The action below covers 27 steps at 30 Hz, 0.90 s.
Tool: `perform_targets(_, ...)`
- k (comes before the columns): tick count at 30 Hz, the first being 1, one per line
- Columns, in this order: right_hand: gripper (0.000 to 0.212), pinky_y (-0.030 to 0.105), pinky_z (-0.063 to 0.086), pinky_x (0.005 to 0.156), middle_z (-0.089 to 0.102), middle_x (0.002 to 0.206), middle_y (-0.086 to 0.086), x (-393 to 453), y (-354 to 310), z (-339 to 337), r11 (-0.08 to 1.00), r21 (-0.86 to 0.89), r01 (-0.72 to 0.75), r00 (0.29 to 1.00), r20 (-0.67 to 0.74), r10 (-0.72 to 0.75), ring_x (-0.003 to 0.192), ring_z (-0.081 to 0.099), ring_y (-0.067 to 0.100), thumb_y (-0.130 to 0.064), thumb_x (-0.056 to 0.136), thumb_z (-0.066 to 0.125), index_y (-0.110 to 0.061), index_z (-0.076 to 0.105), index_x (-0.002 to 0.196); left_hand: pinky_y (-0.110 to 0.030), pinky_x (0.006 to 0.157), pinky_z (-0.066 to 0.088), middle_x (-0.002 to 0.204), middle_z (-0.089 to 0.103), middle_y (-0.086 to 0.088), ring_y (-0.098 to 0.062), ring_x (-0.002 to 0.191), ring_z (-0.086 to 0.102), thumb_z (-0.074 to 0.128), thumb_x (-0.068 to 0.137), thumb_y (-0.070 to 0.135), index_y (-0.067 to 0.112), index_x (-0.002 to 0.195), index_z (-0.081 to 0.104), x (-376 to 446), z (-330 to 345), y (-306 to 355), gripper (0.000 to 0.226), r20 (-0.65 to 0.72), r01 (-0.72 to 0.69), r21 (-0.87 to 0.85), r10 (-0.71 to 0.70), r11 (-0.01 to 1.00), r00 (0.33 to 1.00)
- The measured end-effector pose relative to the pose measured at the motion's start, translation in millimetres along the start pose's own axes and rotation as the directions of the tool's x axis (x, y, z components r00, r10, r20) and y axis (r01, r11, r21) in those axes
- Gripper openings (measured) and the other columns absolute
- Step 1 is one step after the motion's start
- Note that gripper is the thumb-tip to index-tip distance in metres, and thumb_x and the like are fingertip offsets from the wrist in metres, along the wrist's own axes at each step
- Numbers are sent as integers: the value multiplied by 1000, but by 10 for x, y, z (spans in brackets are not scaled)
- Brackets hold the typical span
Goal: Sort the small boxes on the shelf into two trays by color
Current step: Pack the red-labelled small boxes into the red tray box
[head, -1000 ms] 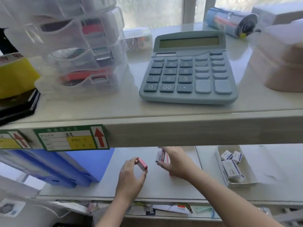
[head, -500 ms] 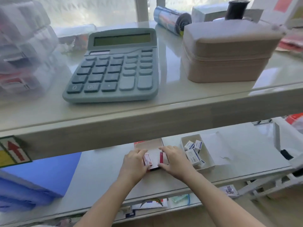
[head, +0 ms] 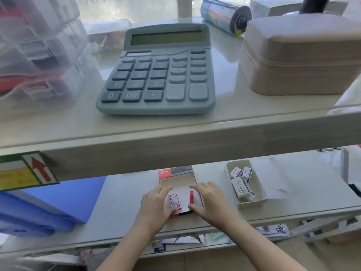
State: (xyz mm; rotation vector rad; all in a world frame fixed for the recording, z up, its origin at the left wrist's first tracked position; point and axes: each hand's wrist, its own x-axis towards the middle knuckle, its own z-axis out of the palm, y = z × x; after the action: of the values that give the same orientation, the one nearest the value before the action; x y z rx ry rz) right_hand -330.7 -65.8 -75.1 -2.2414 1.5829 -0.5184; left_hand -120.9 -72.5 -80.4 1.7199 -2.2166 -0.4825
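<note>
On the lower shelf stands a cardboard tray (head: 176, 178) with a red-printed flap at its back. My left hand (head: 154, 204) grips a red-and-white small box (head: 173, 201) between fingers and thumb, low inside this tray. Beside it, my right hand (head: 212, 202) holds a second red small box (head: 191, 197) on its edge in the same tray. The two boxes sit close together, with the hands on either side. To the right, a white tray (head: 254, 202) holds several blue-and-white small boxes (head: 241, 185).
The upper shelf's front edge (head: 195, 151) overhangs the trays. On it are a grey calculator (head: 158, 75), a beige case (head: 300, 61) and clear stacked drawers (head: 35, 55). A blue bin (head: 45, 204) stands left on the lower shelf. A torn white sheet (head: 273, 180) lies past the white tray.
Both hands, each holding a red box, have come together and gone down into the red-flapped tray. The view has swung to the right, and the white tray now appears nearer the centre.
</note>
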Motion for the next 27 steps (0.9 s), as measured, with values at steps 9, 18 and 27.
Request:
perform_targets(9, 43, 36, 48, 89, 59, 115, 5, 517, -146, -42, 987, -49, 155, 950, 281, -136, 105, 55, 24, -20, 79, 65, -17, 57, 120, -28, 91, 33, 111, 66, 12, -12, 106, 56, 67, 71, 20, 35, 120, 53, 183, -67, 151, 53, 70, 4, 57, -8, 998, 998)
perform_targets(18, 21, 40, 48, 85, 66, 105, 4, 399, 28, 242, 960, -202, 196, 978, 117, -175, 98, 58, 27, -26, 81, 59, -15, 65, 99, -30, 90, 33, 107, 64, 10, -16, 104, 54, 62, 76, 29, 27, 104, 61, 193, -28, -1, 28, 19, -41, 89, 40, 995, 999)
perform_targets(27, 20, 36, 33, 94, 68, 84, -9, 366, 27, 278, 945, -290, 151, 988, 64, -138, 88, 54, 21, -38, 82, 57, -21, 67, 79, -27, 88, 33, 108, 65, 10, -14, 103, 56, 66, 76, 34, 27, 102, 66, 285, 34, 17, 27, 41, -109, 43, 107, 993, 993)
